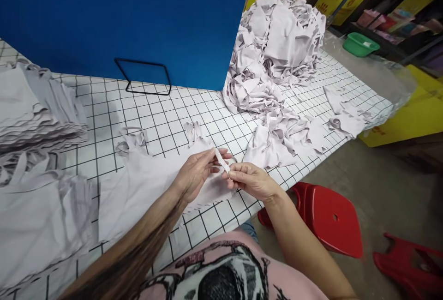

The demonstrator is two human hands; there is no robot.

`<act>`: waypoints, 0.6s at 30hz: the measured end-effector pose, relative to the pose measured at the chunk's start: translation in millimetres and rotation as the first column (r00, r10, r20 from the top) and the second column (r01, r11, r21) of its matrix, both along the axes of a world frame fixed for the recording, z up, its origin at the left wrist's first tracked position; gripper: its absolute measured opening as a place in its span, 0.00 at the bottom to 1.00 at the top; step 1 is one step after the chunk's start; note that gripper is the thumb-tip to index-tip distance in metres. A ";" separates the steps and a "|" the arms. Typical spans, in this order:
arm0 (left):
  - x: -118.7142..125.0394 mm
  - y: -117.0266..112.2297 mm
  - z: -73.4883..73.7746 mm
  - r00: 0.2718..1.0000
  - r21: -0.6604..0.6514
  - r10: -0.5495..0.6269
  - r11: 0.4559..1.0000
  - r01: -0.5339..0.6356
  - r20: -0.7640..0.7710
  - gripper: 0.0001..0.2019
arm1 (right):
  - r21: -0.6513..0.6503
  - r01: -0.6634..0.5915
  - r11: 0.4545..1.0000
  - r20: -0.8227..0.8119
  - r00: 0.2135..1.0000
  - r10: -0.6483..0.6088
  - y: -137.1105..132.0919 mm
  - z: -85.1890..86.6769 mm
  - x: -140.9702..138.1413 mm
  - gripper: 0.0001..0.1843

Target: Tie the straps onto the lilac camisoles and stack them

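A pale lilac-white strap [222, 160] is stretched on a slant between my two hands, above the table. My left hand [199, 171] pinches its upper end between thumb and fingers. At the lower end, my right hand [249, 179] closes thumb and fingertips on the same strap. A thin curved edge shows beside the right fingers; I cannot make out what it is. Under my hands lies a pale strappy garment [148, 180], spread flat with its thin straps toward the far side. My left forearm and a hanging lock of hair cover part of it.
Folded garment stacks [38, 111] stand at the left. A large garment heap [287, 37] and a smaller loose pile [287, 138] lie to the right on the checked tablecloth [173, 129]. Behind rises a blue panel [121, 18] with a black wire stand [145, 91]. A red stool [332, 217] stands right.
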State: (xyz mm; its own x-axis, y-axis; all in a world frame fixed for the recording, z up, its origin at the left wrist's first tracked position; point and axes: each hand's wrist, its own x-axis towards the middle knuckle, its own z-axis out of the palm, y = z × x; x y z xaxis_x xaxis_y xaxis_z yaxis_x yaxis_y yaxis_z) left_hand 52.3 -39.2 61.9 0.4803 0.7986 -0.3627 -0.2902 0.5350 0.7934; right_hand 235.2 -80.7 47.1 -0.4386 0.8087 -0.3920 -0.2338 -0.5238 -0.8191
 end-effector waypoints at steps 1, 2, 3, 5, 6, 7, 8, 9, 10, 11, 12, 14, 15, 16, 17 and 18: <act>-0.6 3.4 2.2 0.999 -0.022 0.016 1.000 -0.015 0.033 0.17 | 0.002 -0.001 1.000 0.016 1.000 0.001 -1.2 -1.2 -1.5 0.13; -1.7 6.4 4.6 0.998 -0.040 0.028 0.999 -0.026 0.064 0.16 | 0.002 0.004 1.000 0.027 1.000 -0.004 -2.1 -2.5 -2.7 0.13; -3.2 8.9 6.9 0.995 -0.054 0.040 0.998 -0.035 0.094 0.15 | -0.001 0.012 1.000 0.030 0.999 -0.012 -2.8 -3.8 -3.9 0.14; -6.2 11.6 10.6 0.985 -0.081 0.051 0.996 -0.038 0.164 0.15 | -0.015 0.038 0.999 0.015 0.999 -0.038 -3.6 -6.3 -5.5 0.14; -7.4 11.8 11.7 0.979 -0.092 0.052 0.995 -0.034 0.198 0.15 | -0.025 0.050 0.998 0.002 0.999 -0.050 -3.9 -7.3 -5.9 0.14; -8.3 11.1 12.2 0.973 -0.101 0.052 0.994 -0.030 0.226 0.15 | -0.033 0.056 0.998 -0.011 0.998 -0.057 -4.0 -7.8 -6.0 0.14; -8.8 9.8 11.9 0.969 -0.104 0.047 0.994 -0.022 0.243 0.15 | -0.037 0.049 0.998 -0.018 0.999 -0.050 -4.1 -7.6 -5.6 0.15; -9.0 7.9 10.9 0.969 -0.103 0.032 0.995 -0.007 0.244 0.15 | -0.035 0.025 0.999 -0.007 1.000 -0.025 -4.0 -6.7 -4.8 0.15; -9.0 5.7 9.1 0.973 -0.094 0.008 0.995 0.014 0.229 0.16 | -0.022 -0.009 1.000 0.029 1.000 0.010 -3.6 -4.9 -3.5 0.16; -8.7 3.4 6.7 0.980 -0.078 -0.023 0.996 0.038 0.196 0.16 | 0.008 -0.047 0.999 0.095 0.994 0.046 -3.1 -2.3 -1.8 0.16; -8.2 1.0 3.8 0.988 -0.054 -0.053 0.997 0.061 0.146 0.15 | 0.054 -0.072 0.996 0.191 0.980 0.061 -2.3 0.9 0.0 0.17; -6.8 -3.3 -2.3 0.996 0.015 -0.094 0.995 0.094 -0.007 0.13 | 0.185 -0.051 0.981 0.425 0.905 -0.033 0.2 8.4 2.5 0.18; -6.0 -5.3 -5.0 0.990 0.053 -0.098 0.993 0.104 -0.103 0.12 | 0.262 -0.017 0.965 0.521 0.844 -0.126 1.8 12.1 2.2 0.18; -5.0 -7.3 -7.1 0.973 0.095 -0.098 0.988 0.120 -0.208 0.12 | 0.325 0.008 0.946 0.585 0.784 -0.207 3.6 15.3 0.5 0.18; -4.1 -9.3 -8.6 0.943 0.144 -0.095 0.979 0.147 -0.318 0.12 | 0.365 0.021 0.931 0.618 0.742 -0.259 5.7 17.7 -2.7 0.18; -3.1 -11.3 -9.3 0.902 0.197 -0.085 0.963 0.184 -0.424 0.12 | 0.384 0.022 0.923 0.633 0.722 -0.280 8.1 19.2 -7.2 0.18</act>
